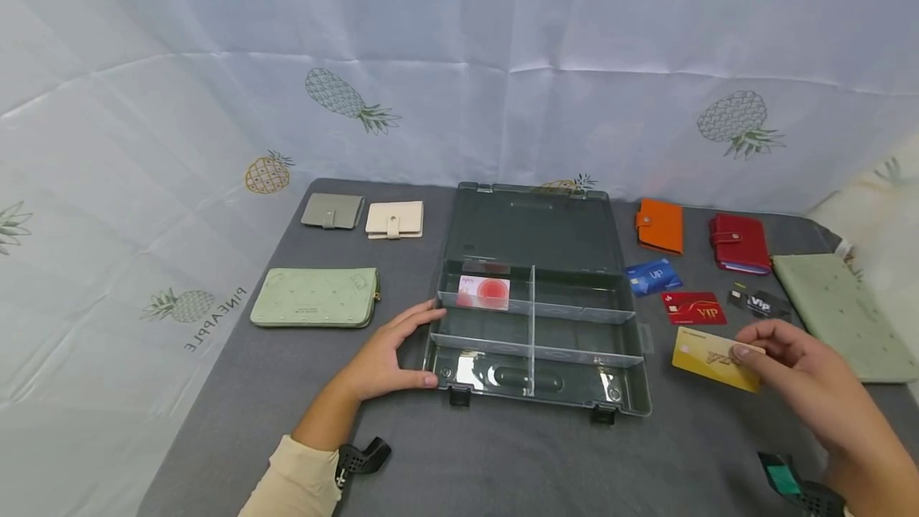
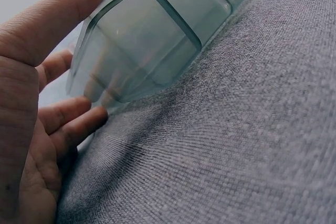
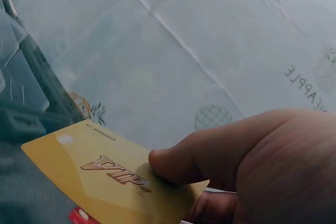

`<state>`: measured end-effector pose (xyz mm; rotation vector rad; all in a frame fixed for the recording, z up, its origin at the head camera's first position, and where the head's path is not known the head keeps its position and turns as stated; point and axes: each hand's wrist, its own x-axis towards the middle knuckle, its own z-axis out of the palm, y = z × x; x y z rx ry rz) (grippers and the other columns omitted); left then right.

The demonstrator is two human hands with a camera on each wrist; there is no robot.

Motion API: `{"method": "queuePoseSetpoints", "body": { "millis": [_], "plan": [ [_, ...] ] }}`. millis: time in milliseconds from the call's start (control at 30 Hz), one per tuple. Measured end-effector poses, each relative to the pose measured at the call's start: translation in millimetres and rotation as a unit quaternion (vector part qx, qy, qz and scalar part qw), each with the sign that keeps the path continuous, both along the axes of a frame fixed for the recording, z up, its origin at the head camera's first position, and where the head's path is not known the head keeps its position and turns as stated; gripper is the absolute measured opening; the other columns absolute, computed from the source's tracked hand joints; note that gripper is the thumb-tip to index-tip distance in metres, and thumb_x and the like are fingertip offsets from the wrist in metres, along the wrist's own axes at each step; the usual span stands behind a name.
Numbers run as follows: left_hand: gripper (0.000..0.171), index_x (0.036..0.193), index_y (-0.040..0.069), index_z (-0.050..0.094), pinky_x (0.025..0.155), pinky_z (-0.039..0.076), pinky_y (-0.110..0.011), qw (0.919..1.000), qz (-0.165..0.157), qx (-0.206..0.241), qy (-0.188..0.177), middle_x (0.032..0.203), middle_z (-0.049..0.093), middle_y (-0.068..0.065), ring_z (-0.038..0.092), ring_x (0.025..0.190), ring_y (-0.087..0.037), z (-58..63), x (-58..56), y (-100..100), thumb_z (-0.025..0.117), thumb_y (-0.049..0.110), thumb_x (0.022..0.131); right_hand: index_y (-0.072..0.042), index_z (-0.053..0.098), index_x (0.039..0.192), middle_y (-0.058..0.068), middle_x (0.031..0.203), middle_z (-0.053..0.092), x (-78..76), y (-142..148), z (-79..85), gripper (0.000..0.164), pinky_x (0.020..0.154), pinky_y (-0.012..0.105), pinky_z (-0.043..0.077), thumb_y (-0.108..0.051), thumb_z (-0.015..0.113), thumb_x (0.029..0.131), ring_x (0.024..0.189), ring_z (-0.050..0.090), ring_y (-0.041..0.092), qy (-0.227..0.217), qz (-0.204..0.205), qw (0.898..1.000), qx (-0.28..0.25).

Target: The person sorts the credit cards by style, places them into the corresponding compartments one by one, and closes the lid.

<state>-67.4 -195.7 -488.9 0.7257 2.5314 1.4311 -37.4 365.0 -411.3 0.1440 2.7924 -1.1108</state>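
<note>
My right hand (image 1: 807, 365) pinches a gold VIP card (image 1: 707, 353) between thumb and fingers, raised over the table right of a dark translucent divided box (image 1: 534, 234). In the right wrist view, the thumb lies across the printed face of the gold card (image 3: 113, 169). My left hand (image 1: 395, 353) rests against the box's left side, fingers extended along the wall and thumb at the front corner. The left wrist view shows fingertips touching the clear wall of the box (image 2: 142, 40). Inside the back left compartment leans a pink and white card (image 1: 484, 292).
Blue (image 1: 653, 276), red (image 1: 693, 309) and black (image 1: 759, 301) cards lie right of the box. Behind them are orange (image 1: 660, 226) and red (image 1: 741, 243) card holders; a green folder (image 1: 847, 313) is far right. Grey (image 1: 333, 211), cream (image 1: 395, 219) and green (image 1: 313, 297) wallets lie left.
</note>
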Motion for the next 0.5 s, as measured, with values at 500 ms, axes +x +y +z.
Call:
{"method": "queuePoseSetpoints", "body": {
  "millis": [500],
  "plan": [
    [0.092, 0.158, 0.025, 0.054, 0.118, 0.032, -0.068, 1.0000, 0.001, -0.006, -0.004, 0.170, 0.039, -0.001, 0.037, 0.155, -0.033, 0.7, -0.2, 0.0, 0.095, 0.038, 0.076, 0.000, 0.057, 0.124, 0.004, 0.105, 0.065, -58.8, -53.2, 4.1, 0.021, 0.073, 0.022, 0.056, -0.017, 0.057, 0.112, 0.091, 0.060, 0.013, 0.056, 0.084, 0.989, -0.108]
  ]
}}
